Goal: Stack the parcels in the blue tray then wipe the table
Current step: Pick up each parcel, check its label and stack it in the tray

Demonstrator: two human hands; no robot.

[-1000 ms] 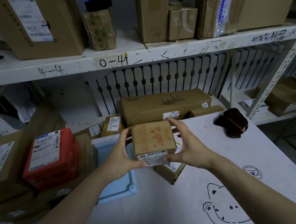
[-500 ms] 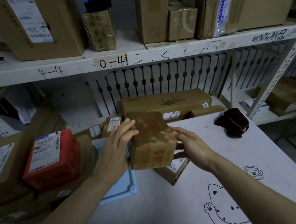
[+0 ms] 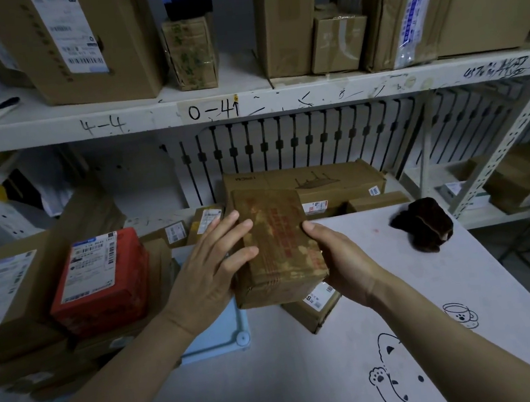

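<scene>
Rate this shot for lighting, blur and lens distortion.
Head view: dim, flat, bluish light, no glare; the wide-angle lens bows the shelf edge and tilts the perforated upright at right; the brown parcel is slightly soft, its red print unreadable; the dark cloth loses detail in shadow; the shelf writing is legible.
</scene>
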